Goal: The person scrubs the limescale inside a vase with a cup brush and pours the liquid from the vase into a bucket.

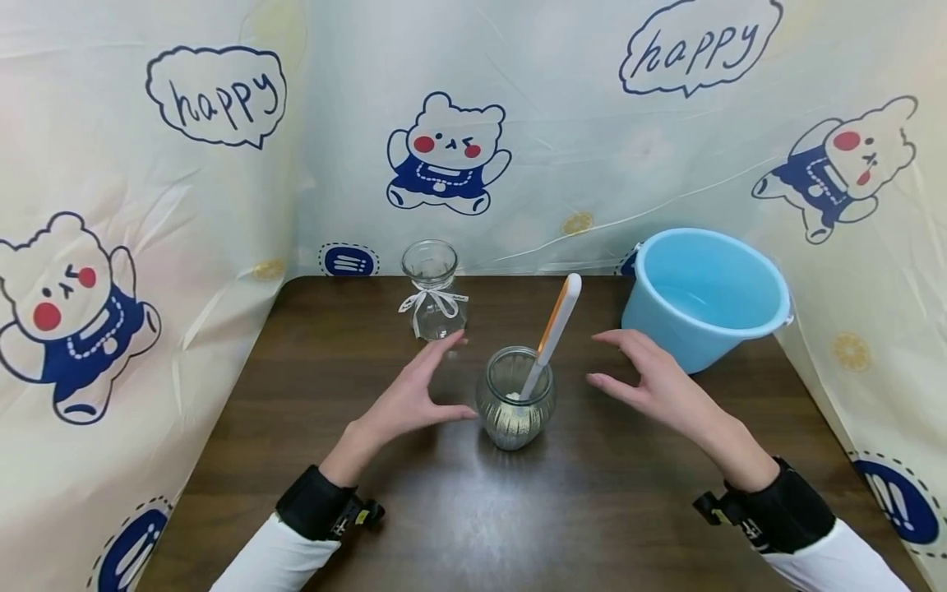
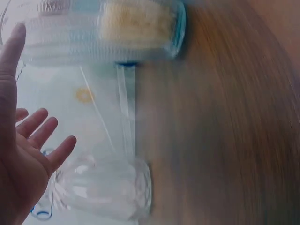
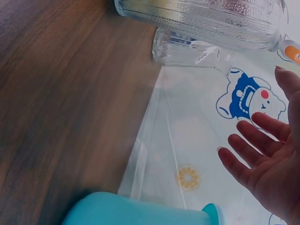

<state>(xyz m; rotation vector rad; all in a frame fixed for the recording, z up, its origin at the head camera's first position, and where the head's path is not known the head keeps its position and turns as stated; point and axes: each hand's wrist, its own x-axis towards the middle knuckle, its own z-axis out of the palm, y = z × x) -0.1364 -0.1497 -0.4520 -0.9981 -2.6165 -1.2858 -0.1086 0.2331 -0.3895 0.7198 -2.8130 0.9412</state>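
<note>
A ribbed glass jar stands upright at the middle of the table, with pale, grain-like contents in its lower part. Out of its mouth leans a utensil with a white and orange handle; its lower end is hidden in the jar. To the left of the jar is my left hand, fingers spread, the thumb tip close to the glass; whether it touches, I cannot tell. My right hand holds nothing and hovers to the right, apart from the jar, with thumb and fingers parted.
Behind my left hand, a clear glass bottle with a white ribbon bow stands near the back edge. A light blue bucket is at the back right, beyond my right hand. Printed sheeting hangs around the brown wooden table.
</note>
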